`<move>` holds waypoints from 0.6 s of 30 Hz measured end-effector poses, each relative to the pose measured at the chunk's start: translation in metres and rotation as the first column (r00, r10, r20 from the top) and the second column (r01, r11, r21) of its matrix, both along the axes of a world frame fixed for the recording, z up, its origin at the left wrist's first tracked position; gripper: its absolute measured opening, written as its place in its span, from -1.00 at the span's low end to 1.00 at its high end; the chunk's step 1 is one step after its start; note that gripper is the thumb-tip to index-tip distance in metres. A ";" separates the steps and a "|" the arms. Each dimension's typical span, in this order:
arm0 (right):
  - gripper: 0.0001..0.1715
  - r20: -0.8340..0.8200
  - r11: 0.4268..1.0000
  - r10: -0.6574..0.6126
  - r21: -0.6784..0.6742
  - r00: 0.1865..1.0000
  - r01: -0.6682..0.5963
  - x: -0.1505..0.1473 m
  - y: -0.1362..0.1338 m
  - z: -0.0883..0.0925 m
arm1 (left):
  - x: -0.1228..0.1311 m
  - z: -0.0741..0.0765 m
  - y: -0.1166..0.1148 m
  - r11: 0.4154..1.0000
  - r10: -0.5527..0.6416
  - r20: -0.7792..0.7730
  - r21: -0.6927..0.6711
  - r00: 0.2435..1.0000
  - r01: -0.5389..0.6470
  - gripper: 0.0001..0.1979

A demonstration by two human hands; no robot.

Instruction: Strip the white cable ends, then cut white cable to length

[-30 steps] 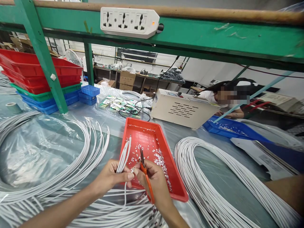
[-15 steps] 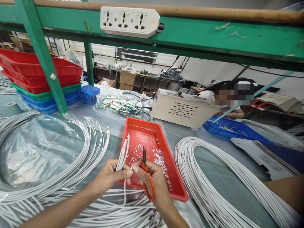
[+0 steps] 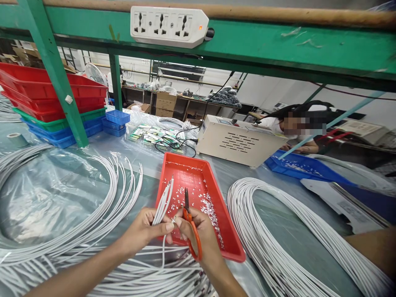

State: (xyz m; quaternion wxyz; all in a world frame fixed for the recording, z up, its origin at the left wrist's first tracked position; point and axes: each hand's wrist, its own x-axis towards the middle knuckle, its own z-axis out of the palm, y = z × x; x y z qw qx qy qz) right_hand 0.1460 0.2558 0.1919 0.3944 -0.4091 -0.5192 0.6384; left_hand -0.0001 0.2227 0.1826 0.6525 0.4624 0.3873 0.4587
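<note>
My left hand (image 3: 153, 226) is closed around a small bunch of white cables (image 3: 163, 202), whose ends point up over the red tray (image 3: 234, 243). Between its thumb and fingers one cable end sticks out to the right, and my right thumb and fingertip pinch at that tip. Orange-handled scissors (image 3: 192, 233) sit in my right hand (image 3: 201, 231), with the dark blades pointing up and away. Small white scraps (image 3: 208, 206) lie scattered in the tray beneath both hands. Loose white cables (image 3: 148, 274) spread across the table below my forearms.
Coiled white cables (image 3: 247, 198) lie to the right, and another coil (image 3: 105, 206) to the left. Behind the tray stands a beige machine (image 3: 238, 142). Stacked red bins (image 3: 52, 88) rise at the left by a green post (image 3: 58, 74). Another person (image 3: 305, 142) sits across, at right.
The bunch of cables in my left hand has tilted slightly to the right. Both hands have barely moved, and the scissors remain in my right hand.
</note>
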 end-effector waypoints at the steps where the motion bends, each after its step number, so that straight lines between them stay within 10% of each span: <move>1: -0.80 -0.015 1.000 0.007 -0.006 1.000 -0.007 0.000 0.000 0.001 | 0.000 0.001 0.000 1.000 -0.016 -0.001 0.016 1.000 0.016 -0.72; 18: -0.75 -0.171 0.983 0.182 0.002 0.968 -0.185 -0.001 -0.004 -0.007 | -0.011 -0.002 0.001 0.955 -0.229 0.168 -0.150 0.959 0.254 -0.69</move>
